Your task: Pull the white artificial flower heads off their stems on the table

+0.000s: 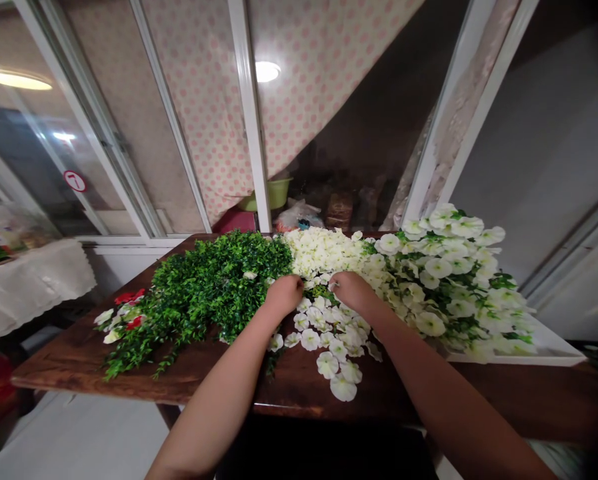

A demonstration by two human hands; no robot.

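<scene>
My left hand (285, 297) is closed at the right edge of the heap of green leafy sprigs (219, 280). A short way to its right, my right hand (353, 291) is closed too, thumb and fingers pinched. Whatever lies in either hand is too small or hidden to make out. Between and below them a spray of white flowers (323, 327), green at its stem end, lies on the table and hangs toward its front edge. Just beyond the hands is a dense pile of small cream-white blossoms (323, 250).
On the right, bunches of larger white flowers (449, 267) fill a white tray (553, 350). Red and white flowers (129, 313) lie at the left of the dark wooden table (79, 353). Behind stands a window with a pink-dotted curtain (199, 100); a white-cloth-covered surface (39, 280) is far left.
</scene>
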